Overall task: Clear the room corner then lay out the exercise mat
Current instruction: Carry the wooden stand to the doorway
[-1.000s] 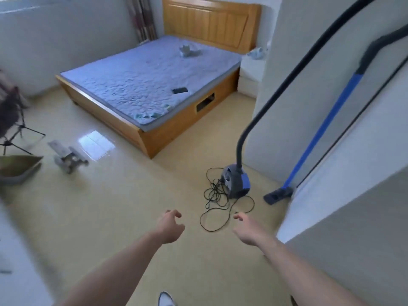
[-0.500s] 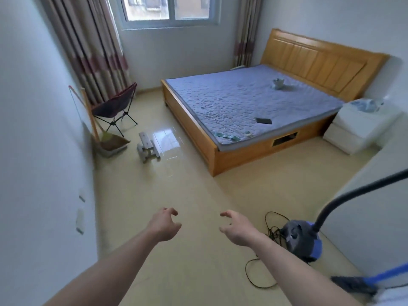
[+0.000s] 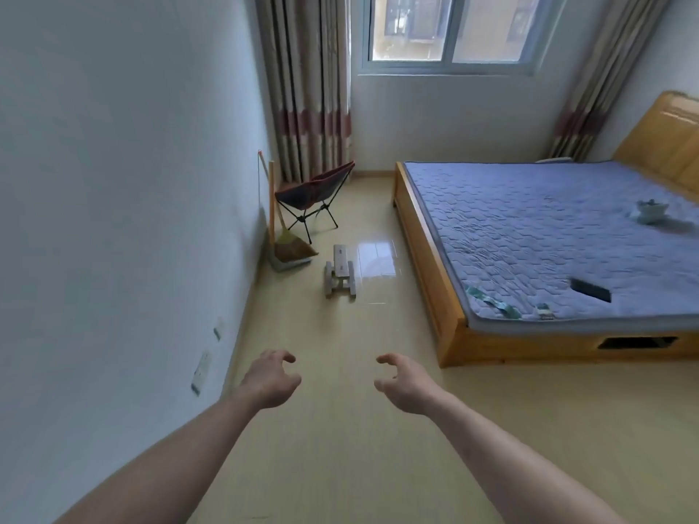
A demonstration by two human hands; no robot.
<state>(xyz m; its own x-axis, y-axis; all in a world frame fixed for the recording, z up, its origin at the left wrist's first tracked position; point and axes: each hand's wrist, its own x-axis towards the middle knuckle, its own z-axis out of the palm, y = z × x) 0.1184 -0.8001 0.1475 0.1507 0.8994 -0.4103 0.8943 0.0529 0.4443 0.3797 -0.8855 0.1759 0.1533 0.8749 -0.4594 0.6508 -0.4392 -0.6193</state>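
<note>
The far left corner by the curtain holds a folding camp chair [image 3: 316, 196], a broom with its dustpan [image 3: 288, 248] leaning on the left wall, and a small grey stool [image 3: 339, 276] tipped over on the shiny floor. No exercise mat is in view. My left hand [image 3: 270, 378] and my right hand [image 3: 403, 383] are stretched out in front of me over bare floor, fingers loosely curled, holding nothing. Both are well short of the stool.
A wooden bed [image 3: 435, 281] with a blue quilted mattress fills the right side; a dark phone [image 3: 590, 290] and a small pale object [image 3: 650, 211] lie on it. A window [image 3: 452, 30] and curtains [image 3: 308, 88] stand at the back. The left wall [image 3: 113, 221] runs close alongside.
The view has swung left, from the vacuum cleaner and its cable by the right wall to the corner with chair, broom and stool. My hands stay out in front, empty.
</note>
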